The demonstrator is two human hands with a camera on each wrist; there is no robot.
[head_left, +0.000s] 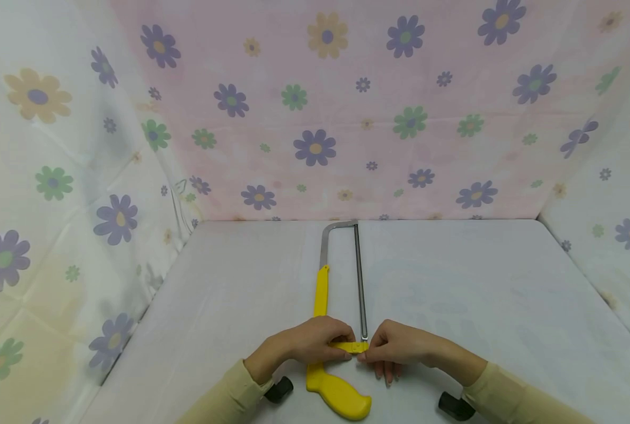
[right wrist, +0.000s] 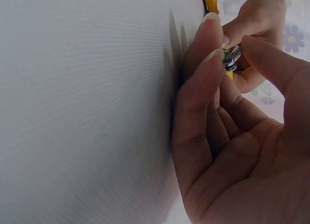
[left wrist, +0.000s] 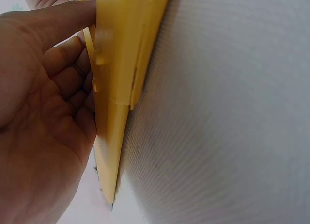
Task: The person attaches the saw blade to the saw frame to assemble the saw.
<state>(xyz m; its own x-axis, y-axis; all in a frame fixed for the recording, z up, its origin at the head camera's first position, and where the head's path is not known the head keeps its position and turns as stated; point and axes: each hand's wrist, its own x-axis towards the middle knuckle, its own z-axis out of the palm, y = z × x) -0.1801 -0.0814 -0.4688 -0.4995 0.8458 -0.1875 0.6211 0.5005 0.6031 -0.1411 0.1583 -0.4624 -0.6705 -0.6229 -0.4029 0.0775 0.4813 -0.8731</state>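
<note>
A hacksaw (head_left: pixel 321 291) with a yellow frame and a grey metal bow lies on the table, its blade side (head_left: pixel 361 282) to the right and its yellow handle (head_left: pixel 345 397) toward me. My left hand (head_left: pixel 315 341) holds the yellow frame near the short cross arm (head_left: pixel 353 347), thumb on one side and fingers curled on the other. At the end of that arm, my right hand (head_left: pixel 402 343) pinches a small metal wing nut (right wrist: pixel 233 58) between thumb and fingers. In the left wrist view, the yellow frame (left wrist: pixel 116 49) runs beside the left palm.
A white cloth covers the table (head_left: pixel 468 282). Flowered curtains (head_left: pixel 272 147) stand behind it and along both sides. Dark wrist-worn pieces (head_left: pixel 279 390) show by the cuffs. Thin cords (head_left: pixel 179 206) hang at the left back corner.
</note>
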